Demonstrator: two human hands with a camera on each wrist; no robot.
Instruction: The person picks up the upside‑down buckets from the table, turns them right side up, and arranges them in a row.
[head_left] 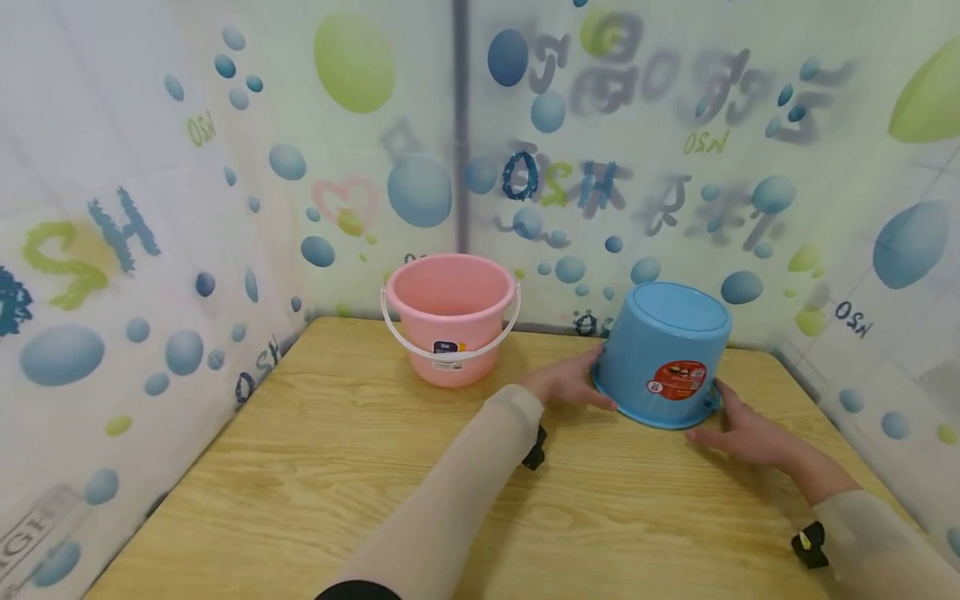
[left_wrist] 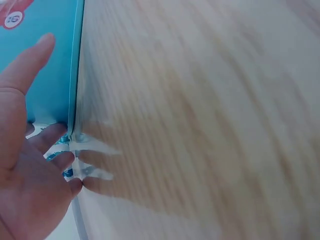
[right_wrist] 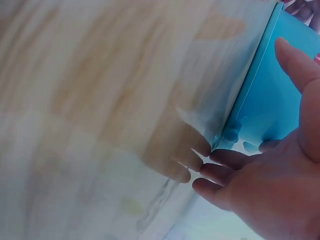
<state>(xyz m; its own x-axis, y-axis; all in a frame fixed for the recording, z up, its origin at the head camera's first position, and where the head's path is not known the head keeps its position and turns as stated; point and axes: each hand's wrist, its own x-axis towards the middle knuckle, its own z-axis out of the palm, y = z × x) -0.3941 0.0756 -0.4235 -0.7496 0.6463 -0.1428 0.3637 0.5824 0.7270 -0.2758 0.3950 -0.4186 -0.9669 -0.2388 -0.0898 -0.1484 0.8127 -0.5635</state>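
Backdrop (head_left: 262, 100): bubble-printed sheeting.
Table (head_left: 300, 467): wood-grained, as we record it.
Blue bucket (head_left: 637, 350): upside down, on the table's right side.
Pink bucket (head_left: 450, 331): upright, to its left.
Left hand (head_left: 566, 383), right hand (head_left: 753, 433): flanking the blue bucket, fingers loosely spread; contact we cannot tell.

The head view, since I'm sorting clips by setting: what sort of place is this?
Perhaps a makeshift indoor booth: bubble-printed sheets hang on three sides of a wooden table with a pink bucket and an upturned blue bucket.
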